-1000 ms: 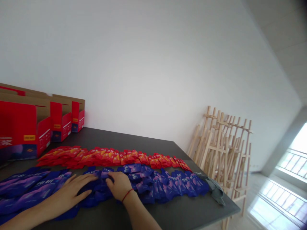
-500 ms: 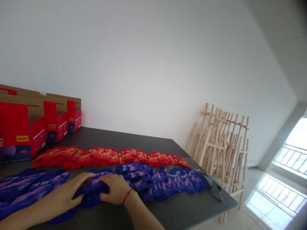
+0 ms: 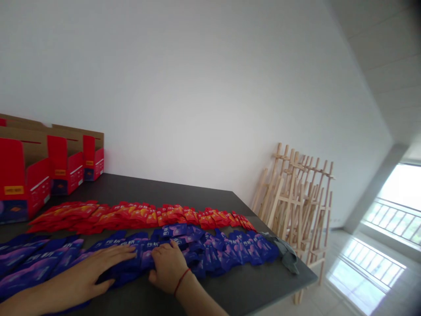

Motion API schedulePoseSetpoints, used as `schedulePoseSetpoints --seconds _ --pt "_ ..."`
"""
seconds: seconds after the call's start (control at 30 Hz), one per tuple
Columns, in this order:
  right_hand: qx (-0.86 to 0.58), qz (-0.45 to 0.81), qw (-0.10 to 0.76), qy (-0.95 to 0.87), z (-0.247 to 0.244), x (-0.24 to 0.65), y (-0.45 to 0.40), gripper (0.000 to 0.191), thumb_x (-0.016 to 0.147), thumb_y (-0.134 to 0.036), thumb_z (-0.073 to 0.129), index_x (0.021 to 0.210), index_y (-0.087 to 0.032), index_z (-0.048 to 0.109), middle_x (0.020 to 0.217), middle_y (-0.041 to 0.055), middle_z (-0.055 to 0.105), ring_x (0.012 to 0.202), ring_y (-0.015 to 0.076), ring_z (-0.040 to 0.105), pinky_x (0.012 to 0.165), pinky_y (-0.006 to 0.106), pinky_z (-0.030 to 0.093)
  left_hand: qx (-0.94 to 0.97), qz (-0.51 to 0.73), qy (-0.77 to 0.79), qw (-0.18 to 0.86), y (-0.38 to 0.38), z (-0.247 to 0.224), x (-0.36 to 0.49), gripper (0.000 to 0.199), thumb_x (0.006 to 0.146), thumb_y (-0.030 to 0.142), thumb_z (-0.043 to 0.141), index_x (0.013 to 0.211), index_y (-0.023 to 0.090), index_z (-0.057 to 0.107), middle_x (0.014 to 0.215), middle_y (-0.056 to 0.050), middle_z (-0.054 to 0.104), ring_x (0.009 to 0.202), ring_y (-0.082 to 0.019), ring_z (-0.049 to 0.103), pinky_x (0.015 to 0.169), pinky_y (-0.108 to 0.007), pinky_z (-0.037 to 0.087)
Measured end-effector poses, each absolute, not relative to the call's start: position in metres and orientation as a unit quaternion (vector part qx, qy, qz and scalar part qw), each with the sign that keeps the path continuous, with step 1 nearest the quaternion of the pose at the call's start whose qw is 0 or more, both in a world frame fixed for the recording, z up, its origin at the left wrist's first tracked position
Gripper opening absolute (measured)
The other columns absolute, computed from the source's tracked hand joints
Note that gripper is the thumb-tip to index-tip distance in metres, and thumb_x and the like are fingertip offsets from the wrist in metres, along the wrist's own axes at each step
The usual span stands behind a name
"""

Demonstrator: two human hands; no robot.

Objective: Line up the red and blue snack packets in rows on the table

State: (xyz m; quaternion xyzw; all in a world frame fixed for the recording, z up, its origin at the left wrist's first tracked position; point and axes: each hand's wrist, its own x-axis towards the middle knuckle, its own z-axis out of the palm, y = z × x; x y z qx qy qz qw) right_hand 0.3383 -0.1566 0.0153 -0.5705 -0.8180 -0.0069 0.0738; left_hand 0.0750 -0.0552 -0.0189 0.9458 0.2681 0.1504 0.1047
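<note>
Blue and purple foil packets (image 3: 226,252) lie overlapped in a long row along the front of the dark table. My left hand (image 3: 101,267) rests on the left part of this row, fingers stretched out flat and thumb apart. To its right, my right hand (image 3: 169,265), with a red cord at the wrist, has its fingers curled at the edge of a blue packet (image 3: 147,259) in the row. The fingertips hide part of that packet. Behind runs a second row of red and orange packets (image 3: 141,213), touched by neither hand.
Open red cardboard boxes (image 3: 39,177) stand at the table's left. A grey cloth (image 3: 285,252) lies near the right edge of the black table (image 3: 256,285). Beyond it, wooden easels (image 3: 296,202) lean against the white wall.
My right hand has shifted slightly right and its fingers have curled in. The left hand has flattened over the packets, and the view has turned a little to the right.
</note>
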Motion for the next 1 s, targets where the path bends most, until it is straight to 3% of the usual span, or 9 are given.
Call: schedulePoseSetpoints --seconds 0.1,0.27,0.33,0.43,0.5,0.63,0.8,1.0 --pt "-0.606 -0.026 0.111 -0.787 0.023 0.336 -0.152 0.031 0.094 -0.021 0.058 0.12 -0.01 0.07 0.119 0.0155 0.075 0.116 0.0276 0.068 0.112 0.046 0.046 0.94 0.174 0.274 0.103 -0.06 -0.024 0.067 0.06 0.089 0.027 0.063 0.148 0.042 0.058 0.155 0.002 0.058 0.142 -0.03 0.056 0.12 -0.044 0.043" --pt "-0.678 0.009 0.159 -0.718 0.037 0.319 -0.146 0.032 0.096 -0.013 0.048 0.116 -0.013 0.073 0.117 0.0153 0.077 0.109 0.0282 0.073 0.094 0.041 0.058 0.933 0.187 0.287 0.111 -0.058 -0.027 0.065 0.058 0.088 0.029 0.064 0.145 0.042 0.06 0.152 0.001 0.061 0.14 -0.03 0.058 0.119 -0.045 0.043" --pt "-0.666 0.02 0.162 -0.728 0.036 0.309 -0.148 0.036 0.094 -0.019 0.053 0.124 -0.012 0.071 0.128 0.0165 0.073 0.116 0.0303 0.07 0.098 0.044 0.056 0.932 0.184 0.291 0.109 -0.053 -0.027 0.067 0.058 0.086 0.027 0.064 0.142 0.042 0.064 0.149 0.001 0.064 0.138 -0.03 0.06 0.118 -0.045 0.045" --pt "-0.653 0.008 0.155 -0.741 0.026 0.3 -0.151 0.061 0.087 -0.033 0.065 0.141 -0.006 0.061 0.148 0.0229 0.059 0.136 0.0365 0.057 0.113 0.052 0.047 0.931 0.2 0.288 0.102 -0.044 -0.032 0.067 0.058 0.083 0.028 0.066 0.14 0.041 0.066 0.146 0.0 0.067 0.135 -0.031 0.062 0.118 -0.044 0.047" --pt "-0.66 0.008 0.112 -0.743 0.015 0.3 -0.151 0.072 0.082 -0.035 0.07 0.144 -0.002 0.057 0.149 0.0273 0.056 0.14 0.0399 0.052 0.116 0.058 0.042 0.931 0.197 0.292 0.099 -0.039 -0.036 0.066 0.058 0.084 0.031 0.067 0.142 0.041 0.064 0.148 0.0 0.065 0.137 -0.032 0.061 0.118 -0.045 0.046" --pt "-0.674 0.002 0.048 -0.737 -0.001 0.308 -0.145 0.064 0.085 -0.025 0.067 0.143 0.001 0.058 0.136 0.0283 0.065 0.139 0.0392 0.054 0.118 0.06 0.039 0.929 0.179 0.307 0.107 -0.039 -0.035 0.067 0.055 0.088 0.036 0.066 0.142 0.046 0.062 0.151 0.001 0.062 0.141 -0.032 0.057 0.12 -0.051 0.043" --pt "-0.693 0.007 0.125 -0.71 0.007 0.319 -0.143 0.044 0.094 -0.015 0.055 0.135 -0.003 0.066 0.127 0.0233 0.072 0.134 0.0322 0.06 0.116 0.049 0.044 0.926 0.192 0.3 0.125 -0.038 -0.038 0.067 0.049 0.088 0.035 0.066 0.135 0.049 0.067 0.146 0.005 0.066 0.138 -0.032 0.059 0.117 -0.052 0.046" --pt "-0.649 -0.037 0.187 -0.736 0.023 0.292 -0.138 0.048 0.097 -0.019 0.058 0.142 -0.004 0.059 0.136 0.0196 0.069 0.132 0.0282 0.062 0.113 0.044 0.048 0.884 0.283 0.347 0.137 -0.022 -0.056 0.063 0.05 0.093 0.042 0.051 0.141 0.037 0.061 0.141 0.004 0.071 0.132 -0.028 0.065 0.114 -0.042 0.05"
